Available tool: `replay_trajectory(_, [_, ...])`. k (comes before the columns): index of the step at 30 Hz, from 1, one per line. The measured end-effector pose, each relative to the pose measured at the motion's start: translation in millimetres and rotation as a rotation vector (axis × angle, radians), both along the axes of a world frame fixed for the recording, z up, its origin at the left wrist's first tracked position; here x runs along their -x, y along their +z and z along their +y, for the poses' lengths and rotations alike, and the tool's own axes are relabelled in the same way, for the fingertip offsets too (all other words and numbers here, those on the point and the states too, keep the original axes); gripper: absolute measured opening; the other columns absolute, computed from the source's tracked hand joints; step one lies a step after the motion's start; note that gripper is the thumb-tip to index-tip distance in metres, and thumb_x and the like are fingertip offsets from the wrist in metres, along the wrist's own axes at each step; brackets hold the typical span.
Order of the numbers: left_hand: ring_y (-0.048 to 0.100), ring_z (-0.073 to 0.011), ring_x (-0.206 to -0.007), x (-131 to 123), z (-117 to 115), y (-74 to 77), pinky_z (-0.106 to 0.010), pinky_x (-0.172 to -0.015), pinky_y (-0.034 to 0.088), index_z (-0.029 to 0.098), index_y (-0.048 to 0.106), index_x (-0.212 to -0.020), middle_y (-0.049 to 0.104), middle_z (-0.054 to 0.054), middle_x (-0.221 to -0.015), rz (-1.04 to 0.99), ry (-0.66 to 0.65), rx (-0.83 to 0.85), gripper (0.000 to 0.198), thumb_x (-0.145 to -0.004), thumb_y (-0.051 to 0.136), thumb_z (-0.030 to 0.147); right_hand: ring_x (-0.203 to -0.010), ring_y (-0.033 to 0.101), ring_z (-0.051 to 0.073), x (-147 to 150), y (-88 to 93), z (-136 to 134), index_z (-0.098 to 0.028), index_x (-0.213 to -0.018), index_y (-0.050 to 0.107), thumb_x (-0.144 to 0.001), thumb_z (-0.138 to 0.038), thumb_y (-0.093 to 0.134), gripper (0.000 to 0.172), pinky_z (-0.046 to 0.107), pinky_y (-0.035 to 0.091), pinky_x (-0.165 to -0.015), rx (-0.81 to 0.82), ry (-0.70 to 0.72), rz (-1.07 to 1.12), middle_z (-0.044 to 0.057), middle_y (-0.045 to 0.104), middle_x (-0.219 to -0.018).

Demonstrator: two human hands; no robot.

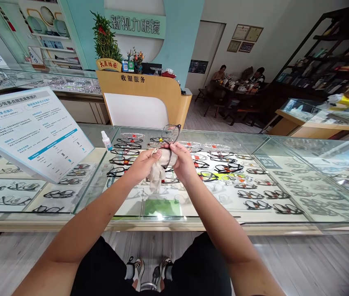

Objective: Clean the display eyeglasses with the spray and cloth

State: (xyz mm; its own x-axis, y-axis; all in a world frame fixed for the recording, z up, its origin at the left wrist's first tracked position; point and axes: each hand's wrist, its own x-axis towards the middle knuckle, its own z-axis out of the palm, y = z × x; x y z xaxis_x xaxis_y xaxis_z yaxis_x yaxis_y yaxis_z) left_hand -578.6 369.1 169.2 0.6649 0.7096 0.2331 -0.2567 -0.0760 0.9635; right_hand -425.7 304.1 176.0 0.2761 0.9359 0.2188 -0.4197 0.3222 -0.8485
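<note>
Both my hands are raised together over a glass display counter. My left hand is closed on a pale cleaning cloth that hangs down from it. My right hand is closed on a pair of dark-framed glasses, which stand upright with one lens above my fingers. The cloth is pressed against the lower part of the glasses between my two hands.
A small white spray bottle stands on the counter to the left. A tilted information board sits at far left. Many glasses frames lie under the glass. A wooden cashier desk stands behind. Two people sit at a table far back.
</note>
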Motion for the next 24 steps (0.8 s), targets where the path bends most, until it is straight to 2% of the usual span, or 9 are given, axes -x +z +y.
replay_trajectory(5, [0.065,-0.0194,-0.082,7,2,5.5,-0.028,-0.073,0.05,0.018,0.081,-0.107,0.075,-0.005,-0.089,0.027,-0.117,0.01,0.064,-0.075,0.097,0.071,-0.099,0.08,0.025,-4,-0.8,0,-0.027,-0.085,0.078,-0.075,-0.062,0.1,0.042,0.037,0.067,-0.091,-0.008,0.006,-0.029,0.003,0.084,-0.097])
replay_trajectory(10, [0.065,-0.0184,-0.083,12,4,6.3,-0.028,-0.074,0.05,0.016,0.08,-0.113,0.075,-0.006,-0.098,0.082,-0.134,-0.051,0.06,-0.078,0.098,0.062,-0.096,0.08,0.024,-3,-1.5,2,-0.027,-0.085,0.079,-0.076,-0.061,0.101,0.042,0.036,0.066,-0.088,-0.02,0.008,-0.02,0.003,0.083,-0.096])
replay_trajectory(14, [0.065,-0.0184,-0.083,9,3,3.7,-0.029,-0.075,0.051,0.016,0.079,-0.117,0.075,-0.005,-0.098,0.092,-0.089,-0.093,0.062,-0.077,0.099,0.059,-0.095,0.078,0.023,-2,-0.8,2,-0.027,-0.082,0.078,-0.071,-0.063,0.103,0.045,0.036,0.064,-0.089,-0.014,0.003,-0.008,0.002,0.083,-0.095])
replay_trajectory(18, [0.064,-0.0177,-0.082,6,2,2.3,-0.028,-0.074,0.049,0.016,0.079,-0.112,0.076,-0.004,-0.096,0.108,0.004,-0.122,0.061,-0.076,0.099,0.061,-0.096,0.077,0.023,-2,-2.5,2,-0.026,-0.084,0.078,-0.069,-0.066,0.104,0.049,0.034,0.062,-0.086,0.006,0.008,-0.026,0.002,0.084,-0.095])
replay_trajectory(24, [0.066,-0.0171,-0.081,0,0,-2.1,-0.028,-0.075,0.052,0.019,0.078,-0.115,0.077,-0.002,-0.092,-0.012,0.087,-0.051,0.066,-0.071,0.102,0.062,-0.097,0.075,0.022,-1,-7.4,3,-0.028,-0.085,0.079,-0.068,-0.067,0.104,0.049,0.034,0.06,-0.087,0.011,0.004,-0.054,0.001,0.085,-0.1])
